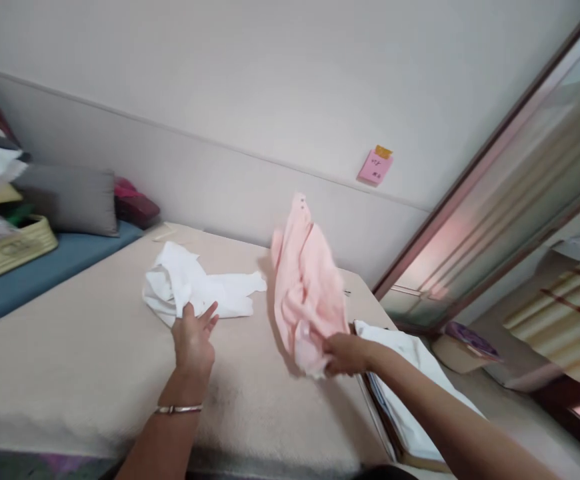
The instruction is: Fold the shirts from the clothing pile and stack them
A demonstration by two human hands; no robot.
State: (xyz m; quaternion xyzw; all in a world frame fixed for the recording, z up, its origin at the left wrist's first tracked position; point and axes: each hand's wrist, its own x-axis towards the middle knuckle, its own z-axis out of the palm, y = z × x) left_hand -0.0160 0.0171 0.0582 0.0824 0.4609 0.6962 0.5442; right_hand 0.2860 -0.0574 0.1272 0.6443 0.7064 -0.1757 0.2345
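Where the head view shows the right hand (346, 353): closed on the near end of the pink garment (310, 280), some fingers hidden by cloth.
Pink garment: lifted over the table (95, 340), toward its right edge; the outline is blurred.
Left hand (195, 337): partly spread at the white garment (225, 293), left of the pink one; whether it pinches, I cannot tell.
Folded pile (403, 341): at the right edge, partly covered by the right forearm (440, 403).
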